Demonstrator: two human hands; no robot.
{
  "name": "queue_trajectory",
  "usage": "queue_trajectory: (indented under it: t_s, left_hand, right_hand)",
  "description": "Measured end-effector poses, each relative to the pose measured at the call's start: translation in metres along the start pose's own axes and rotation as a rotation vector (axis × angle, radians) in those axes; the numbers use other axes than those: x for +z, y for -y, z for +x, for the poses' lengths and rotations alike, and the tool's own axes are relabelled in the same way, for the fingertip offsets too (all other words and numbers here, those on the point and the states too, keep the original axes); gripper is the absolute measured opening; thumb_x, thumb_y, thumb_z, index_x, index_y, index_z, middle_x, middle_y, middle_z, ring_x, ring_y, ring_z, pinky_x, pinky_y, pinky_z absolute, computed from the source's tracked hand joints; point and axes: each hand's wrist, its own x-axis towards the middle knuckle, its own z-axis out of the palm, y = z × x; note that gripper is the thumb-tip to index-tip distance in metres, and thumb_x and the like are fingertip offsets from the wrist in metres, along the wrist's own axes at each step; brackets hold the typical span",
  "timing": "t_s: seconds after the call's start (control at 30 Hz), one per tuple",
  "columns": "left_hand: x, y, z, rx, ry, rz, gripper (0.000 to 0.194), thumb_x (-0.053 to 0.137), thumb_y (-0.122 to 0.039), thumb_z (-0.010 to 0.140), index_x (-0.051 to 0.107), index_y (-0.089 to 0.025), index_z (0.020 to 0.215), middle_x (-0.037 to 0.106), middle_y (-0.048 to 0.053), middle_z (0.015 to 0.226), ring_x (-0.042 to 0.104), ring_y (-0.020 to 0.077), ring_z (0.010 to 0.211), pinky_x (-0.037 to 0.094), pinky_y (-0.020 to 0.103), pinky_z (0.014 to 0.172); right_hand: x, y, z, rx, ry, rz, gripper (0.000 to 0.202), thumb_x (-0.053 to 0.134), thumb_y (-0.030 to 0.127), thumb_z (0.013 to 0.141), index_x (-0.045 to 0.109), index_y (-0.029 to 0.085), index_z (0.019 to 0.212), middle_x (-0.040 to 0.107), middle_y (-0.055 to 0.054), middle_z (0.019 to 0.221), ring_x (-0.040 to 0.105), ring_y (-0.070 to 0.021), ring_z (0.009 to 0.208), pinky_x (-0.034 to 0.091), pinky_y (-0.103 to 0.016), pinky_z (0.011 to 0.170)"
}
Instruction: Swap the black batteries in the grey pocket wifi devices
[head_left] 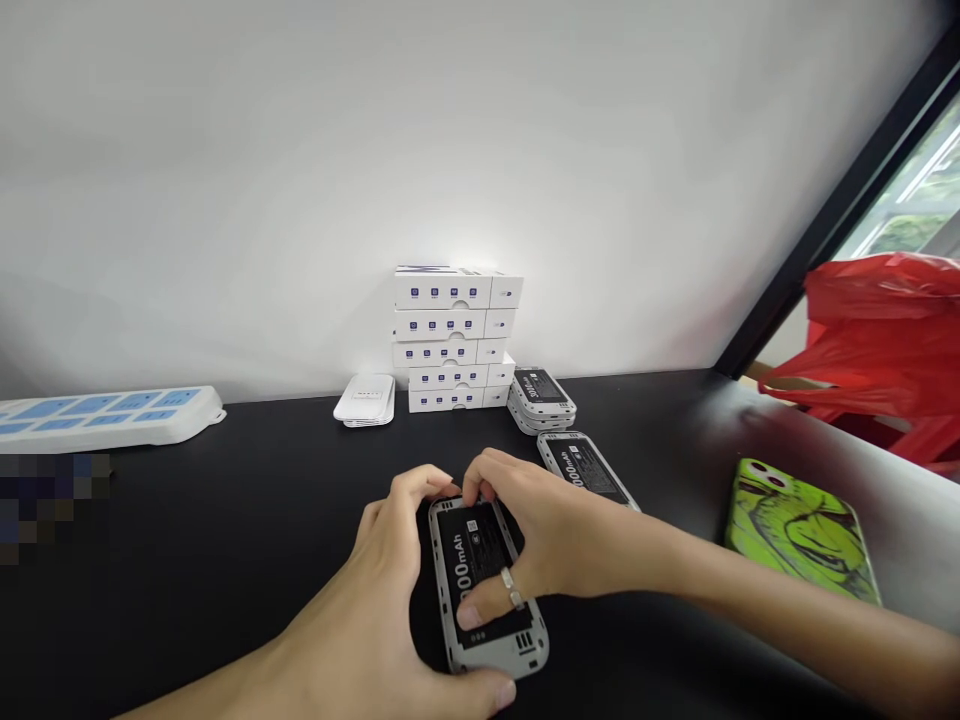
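A white-framed device (491, 655) lies on the black table with its back off, showing a black battery (480, 545) marked in mAh. My left hand (382, 600) curls around its left side, thumb at the near edge and fingers at the far end. From the right my right hand (536, 530) reaches over it, the ringed thumb resting on the battery and the fingers bent at the far edge. Beyond my right hand is another open device (589, 468), partly covered by my wrist. Farther back sits a stack of similar open devices (541, 395).
Several white boxes (450, 325) are stacked against the wall, with white covers (366, 398) left of them. A power strip (112, 418) lies at the far left. On the right are a green patterned phone case (802, 530) and a red plastic bag (885, 350).
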Motion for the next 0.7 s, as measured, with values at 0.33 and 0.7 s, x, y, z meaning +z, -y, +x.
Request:
queue_trajectory:
  t_s: [0.33,0.7]
  left_hand:
    - [0.003,0.004,0.000,0.034,-0.026,-0.050,0.088,0.080,-0.026,0.057,0.023,-0.034,0.123,0.041,0.008,0.125,0.047,0.0364,0.119,0.046,0.060,0.093]
    - [0.005,0.008,0.001,0.056,-0.108,-0.049,0.090,0.082,-0.026,0.054,0.026,-0.035,0.124,0.039,0.010,0.131,0.038,0.0413,0.129,0.034,0.067,0.101]
  right_hand:
    - [-0.001,0.009,-0.014,-0.135,0.074,0.323,0.050,0.074,0.018,0.069,0.042,0.027,0.106,0.052,0.008,0.082,0.053,-0.0096,0.068,0.041,-0.018,0.054]
    - [-0.026,-0.022,0.014,0.043,-0.382,0.090,0.014,0.060,0.030,0.086,0.071,0.021,0.089,0.058,-0.004,0.126,0.045,-0.0040,0.054,0.046,-0.029,0.058]
